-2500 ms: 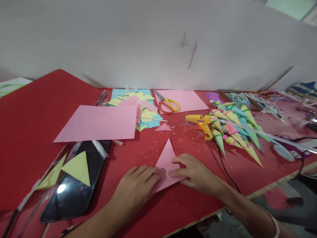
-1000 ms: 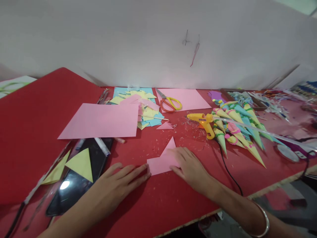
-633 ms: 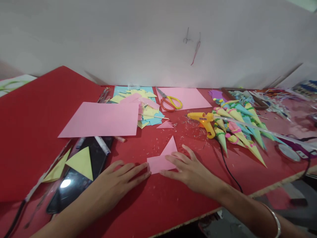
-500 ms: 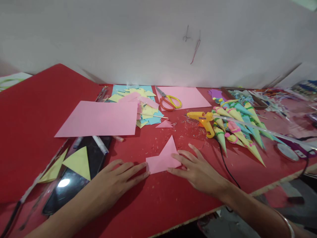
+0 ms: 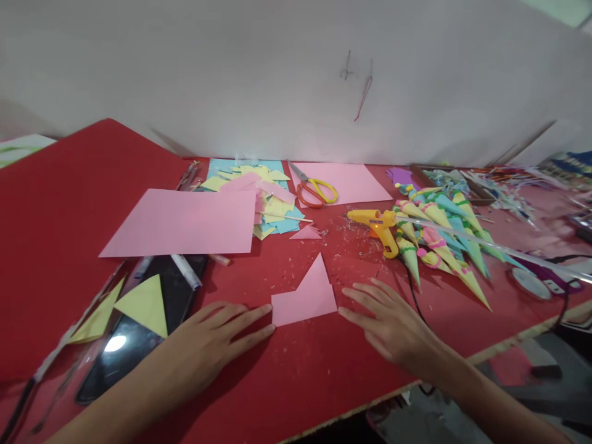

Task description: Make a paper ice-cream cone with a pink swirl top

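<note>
A pale wall stands behind a red table. Near the table's front edge, between the two hands, lies a folded pink paper, flat, with a point at the back and a straight edge toward the person. The left hand lies low beside it, fingers loosely parted, its fingertips at the paper's left end and pinching nothing. The right hand has its fingers spread and holds nothing; its nearest fingertip is at the paper's right corner, and whether it touches cannot be told

Around them, a large pink sheet lies partly over a phone, which also bears a yellow paper piece. Toward the wall are a pile of paper scraps and scissors. A glue gun lies to the right, beside a heap of paper cones

In my judgement, the step in hand is squaring and flattening the fold, and it calls for steady, light fingertips at the left end so that the sheet does not slide. The right fingertips would do best to smooth outward from the middle and press along each crease in one even stroke. Edges should be matched before pressing hard, as paper like this will probably keep a wrong crease
</note>
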Available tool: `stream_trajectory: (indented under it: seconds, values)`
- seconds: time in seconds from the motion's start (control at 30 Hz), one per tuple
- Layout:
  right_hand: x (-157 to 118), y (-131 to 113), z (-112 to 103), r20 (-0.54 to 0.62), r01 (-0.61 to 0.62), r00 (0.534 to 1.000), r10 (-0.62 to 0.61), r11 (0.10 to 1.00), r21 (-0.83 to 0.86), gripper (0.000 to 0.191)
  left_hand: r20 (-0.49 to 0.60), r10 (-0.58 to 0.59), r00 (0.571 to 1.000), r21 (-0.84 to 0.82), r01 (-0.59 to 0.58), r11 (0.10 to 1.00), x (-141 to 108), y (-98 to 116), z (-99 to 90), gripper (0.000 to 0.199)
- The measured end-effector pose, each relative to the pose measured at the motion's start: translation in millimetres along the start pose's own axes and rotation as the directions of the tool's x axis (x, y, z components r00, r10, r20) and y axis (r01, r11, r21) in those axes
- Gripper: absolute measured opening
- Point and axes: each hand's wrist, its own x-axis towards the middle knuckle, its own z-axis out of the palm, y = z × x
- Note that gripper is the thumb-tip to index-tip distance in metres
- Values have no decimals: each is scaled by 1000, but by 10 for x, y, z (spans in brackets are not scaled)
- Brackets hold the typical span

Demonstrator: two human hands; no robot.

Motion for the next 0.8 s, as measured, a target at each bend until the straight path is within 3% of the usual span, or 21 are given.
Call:
stream_trajectory:
  seconds: [0.1,0.2,0.33,0.43,0.5,0.6,0.67,0.8]
  values:
    - [35,27,26,-93,-41,994,52,993,109,30,4,-17,1000,-29,17,999,-5,2,-12,64]
    - [137,35,87,-102,-162,974,203,934,317,26,-13,-60,998,-86,59,995,24,42,-43,60]
    - [297,4,145,20,-195,978,206,885,424,54,-103,-191,976,-167,173,971,167,149,-32,49]
    - [365,-41,152,46,-187,981,186,881,434,29,-188,-369,910,-240,322,916,315,213,21,60]
    - [374,-69,148,1,-164,984,178,903,398,9,-159,-438,885,-332,370,868,388,239,46,65]
    - [345,-92,144,-49,-32,998,50,948,316,6,-118,-380,918,-383,311,870,415,267,42,47]
    - [314,-96,152,-59,74,996,-59,956,285,11,-163,-323,932,-323,259,910,388,284,25,34]
    - [269,-95,193,-127,196,977,-169,949,248,21,-221,-247,944,-254,188,949,328,293,20,40]
